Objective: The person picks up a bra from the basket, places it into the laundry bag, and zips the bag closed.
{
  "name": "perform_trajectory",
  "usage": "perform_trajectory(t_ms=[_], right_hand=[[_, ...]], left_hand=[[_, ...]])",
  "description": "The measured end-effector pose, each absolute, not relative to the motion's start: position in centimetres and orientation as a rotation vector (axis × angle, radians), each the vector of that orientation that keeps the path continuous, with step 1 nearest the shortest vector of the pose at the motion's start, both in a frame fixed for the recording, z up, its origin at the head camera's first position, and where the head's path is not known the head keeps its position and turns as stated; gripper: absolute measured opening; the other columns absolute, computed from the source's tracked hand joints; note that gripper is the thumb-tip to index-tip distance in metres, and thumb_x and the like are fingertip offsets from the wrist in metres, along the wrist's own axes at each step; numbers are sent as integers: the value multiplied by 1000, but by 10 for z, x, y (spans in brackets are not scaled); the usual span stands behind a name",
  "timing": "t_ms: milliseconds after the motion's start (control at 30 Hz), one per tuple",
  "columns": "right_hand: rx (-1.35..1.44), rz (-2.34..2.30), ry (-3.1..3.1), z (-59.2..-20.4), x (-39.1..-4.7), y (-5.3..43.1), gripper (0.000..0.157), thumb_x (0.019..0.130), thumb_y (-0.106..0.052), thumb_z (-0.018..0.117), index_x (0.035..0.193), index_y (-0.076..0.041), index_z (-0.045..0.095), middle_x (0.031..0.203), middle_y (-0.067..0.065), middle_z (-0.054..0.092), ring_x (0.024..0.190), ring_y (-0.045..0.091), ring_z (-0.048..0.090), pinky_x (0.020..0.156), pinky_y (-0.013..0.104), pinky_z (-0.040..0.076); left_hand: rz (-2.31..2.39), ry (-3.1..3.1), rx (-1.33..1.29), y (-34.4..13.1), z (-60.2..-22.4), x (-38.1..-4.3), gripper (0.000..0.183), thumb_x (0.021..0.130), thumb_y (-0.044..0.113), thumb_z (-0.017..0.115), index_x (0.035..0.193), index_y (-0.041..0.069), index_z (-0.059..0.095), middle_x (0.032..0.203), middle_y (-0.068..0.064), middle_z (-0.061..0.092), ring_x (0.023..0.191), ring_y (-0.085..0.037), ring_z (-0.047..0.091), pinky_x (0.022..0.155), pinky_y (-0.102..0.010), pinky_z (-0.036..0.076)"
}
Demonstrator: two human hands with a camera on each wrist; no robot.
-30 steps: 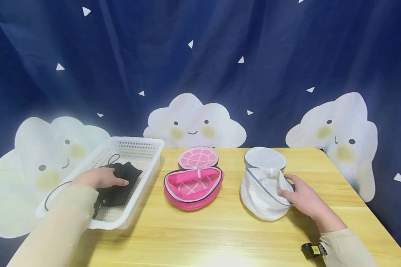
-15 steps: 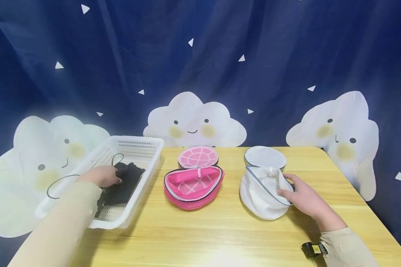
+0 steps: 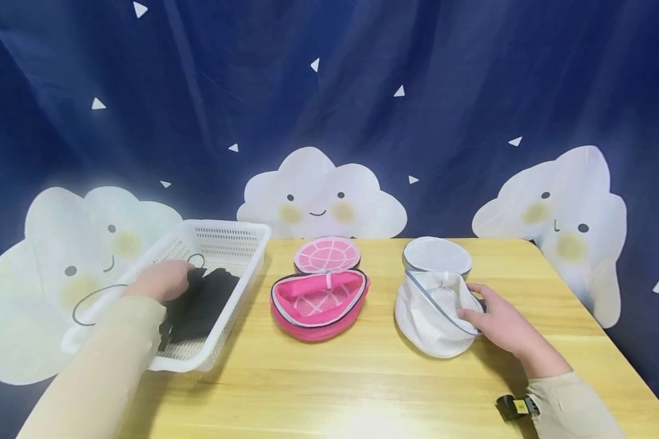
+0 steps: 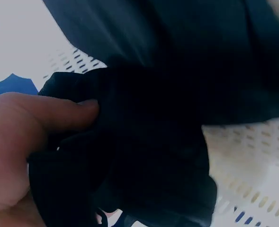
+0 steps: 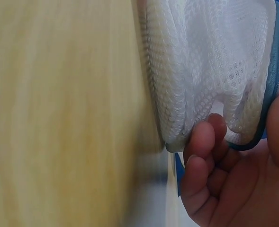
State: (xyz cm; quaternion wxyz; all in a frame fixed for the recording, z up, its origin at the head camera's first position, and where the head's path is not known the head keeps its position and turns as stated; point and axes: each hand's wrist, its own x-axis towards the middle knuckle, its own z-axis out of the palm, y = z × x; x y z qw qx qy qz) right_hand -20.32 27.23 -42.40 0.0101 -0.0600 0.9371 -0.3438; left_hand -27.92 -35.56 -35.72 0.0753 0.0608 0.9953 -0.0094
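Observation:
Inside the white plastic basket (image 3: 227, 224) on the left lies black cloth (image 3: 205, 308). My left hand (image 3: 162, 280) grips part of it, and in the left wrist view the thumb (image 4: 77, 115) presses on the dark fabric (image 4: 148, 142); the other fingers are mostly hidden. To the right, my right hand (image 3: 505, 323) pinches the zippered rim of an unzipped white mesh laundry bag (image 3: 431, 323), whose lid (image 3: 438, 255) is folded back. In the right wrist view several curled fingers (image 5: 201, 142) show against the mesh, with the thumb at the blue-grey zipper edge (image 5: 272, 85).
Between basket and white bag sits a pink mesh laundry bag (image 3: 320, 323), unzipped, its round lid (image 3: 326, 254) folded back. All stand on a wooden table (image 3: 329, 390). A dark blue cloud-print curtain (image 3: 357, 110) hangs behind. Thin dark loops (image 3: 90, 299) show near the basket's left rim.
My left hand has shifted slightly up and left over the basket, and the black cloth's shape has changed a little. My right hand stays at the white bag's rim.

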Motion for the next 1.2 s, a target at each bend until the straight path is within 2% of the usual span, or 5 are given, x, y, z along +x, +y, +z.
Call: perform_trajectory(t_ms=[367,533,633,967,1200], right_hand=[[-199,-1080,2917,-421,-203,273,72,89,-39,61,140,2,30,133,31,42,121,46,39,93,59,33],[-206,-1077,2914,-421,-203,274,73,89,-39,61,140,3,30,131,32,43,119,45,41,92,58,34],[-206,-1077,2912,-421,-202,275,73,89,-40,60,140,3,30,131,31,44,119,45,41,92,57,35],[-224,-1092,2920,-422,-202,275,72,89,-38,61,139,3,31,128,31,47,117,43,44,91,56,36],[-235,-1093,2917,-424,-202,276,72,89,-39,61,139,4,30,130,31,46,118,44,43,91,56,36]], left_hand=[[-3,3122,134,-359,-342,-278,35,83,19,58,112,-1,60,104,-28,61,93,-47,57,72,-63,43],[99,3165,92,-351,-327,-277,41,91,22,49,122,-5,48,116,-32,54,106,-52,50,83,-65,39],[239,3221,104,-344,-317,-276,35,95,20,42,118,-7,44,112,-35,54,103,-53,50,83,-64,39],[791,3310,159,-320,-286,-268,39,100,25,37,125,-4,39,125,-30,46,118,-48,42,94,-61,32],[1104,3258,241,-287,-272,-259,40,99,31,40,123,-1,42,116,-22,51,106,-37,48,90,-53,36]])
